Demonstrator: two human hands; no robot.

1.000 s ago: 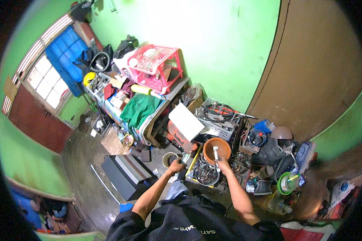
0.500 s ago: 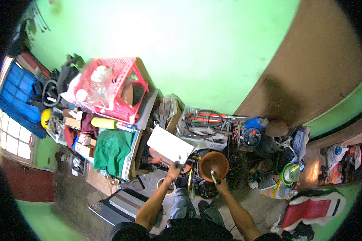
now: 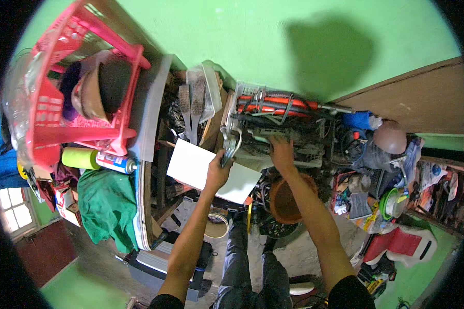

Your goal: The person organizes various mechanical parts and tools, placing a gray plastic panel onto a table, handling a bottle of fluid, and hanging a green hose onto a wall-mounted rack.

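My left hand (image 3: 217, 170) grips a silver metal tool (image 3: 232, 140) with curved parts, over a white board (image 3: 188, 164). My right hand (image 3: 282, 153) is down in a grey plastic crate (image 3: 313, 157), fingers curled on something I cannot make out among dark tools and metal parts. At the crate's back lie tools with orange handles (image 3: 273, 103). Below my right forearm sits a terracotta-coloured bucket (image 3: 288, 208), partly hidden, beside dark tubs of small parts (image 3: 278, 229).
At left stand a pink plastic rack (image 3: 80, 134) and a shelf with green cloth (image 3: 105, 206) and spray can (image 3: 113, 162). A clear tub of brushes (image 3: 198, 95) sits behind the board. Clutter with a helmet-like dome (image 3: 389, 136) and red-white seat (image 3: 397, 242) fills the right.
My view has moved closer to the wall and crate. My right hand has moved from over the bucket forward into the crate. My left hand still holds metal, now higher over the white board.
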